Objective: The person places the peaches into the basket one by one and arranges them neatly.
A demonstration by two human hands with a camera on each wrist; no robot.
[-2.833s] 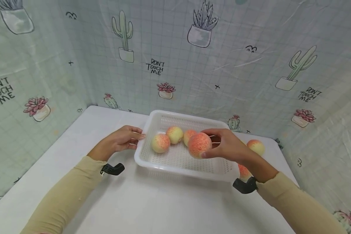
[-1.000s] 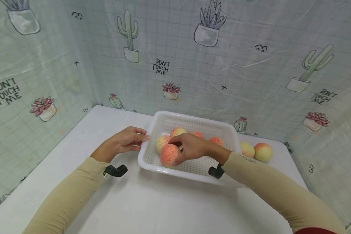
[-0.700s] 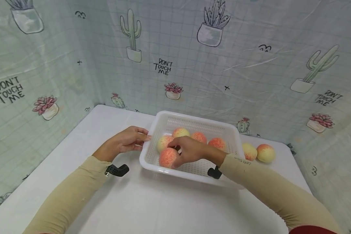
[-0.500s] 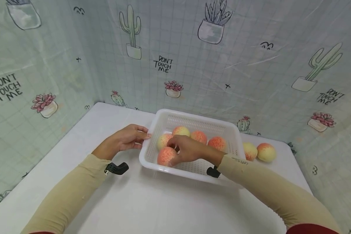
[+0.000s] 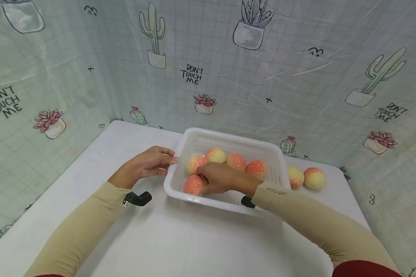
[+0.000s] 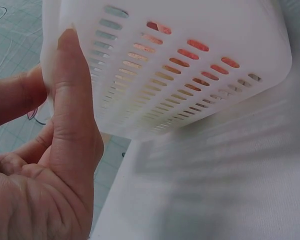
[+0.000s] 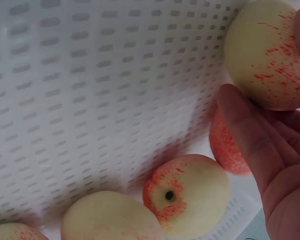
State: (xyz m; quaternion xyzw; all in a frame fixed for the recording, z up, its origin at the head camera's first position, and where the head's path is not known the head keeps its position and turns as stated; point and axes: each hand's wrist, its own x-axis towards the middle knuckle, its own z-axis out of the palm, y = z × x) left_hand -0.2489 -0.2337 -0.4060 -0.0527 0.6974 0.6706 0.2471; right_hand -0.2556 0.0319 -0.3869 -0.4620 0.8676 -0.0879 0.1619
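Note:
A white perforated plastic basket point(image 5: 228, 142) stands on the table with several red-and-yellow peaches in it. My left hand point(image 5: 149, 163) pinches its left rim; in the left wrist view the thumb point(image 6: 70, 100) lies against the outer wall. Inside the basket, my right hand point(image 5: 221, 177) grips a peach point(image 5: 193, 185) at the front left corner. The right wrist view shows that peach point(image 7: 265, 55) between thumb and fingers, near the basket wall. Just behind it sits a speckled peach point(image 5: 195, 164). Along the back are a yellower peach point(image 5: 216, 155) and two redder ones.
Two more peaches, a partly hidden one point(image 5: 294, 177) and a yellow-red one point(image 5: 315, 178), lie on the white table point(image 5: 194, 242) right of the basket. A cactus-print curtain point(image 5: 228, 84) hangs behind and at both sides.
Since the earliest frame my right hand has carried its peach leftward and down into the basket's front left corner. Another red peach now shows at the basket's right. My left hand stays on the rim.

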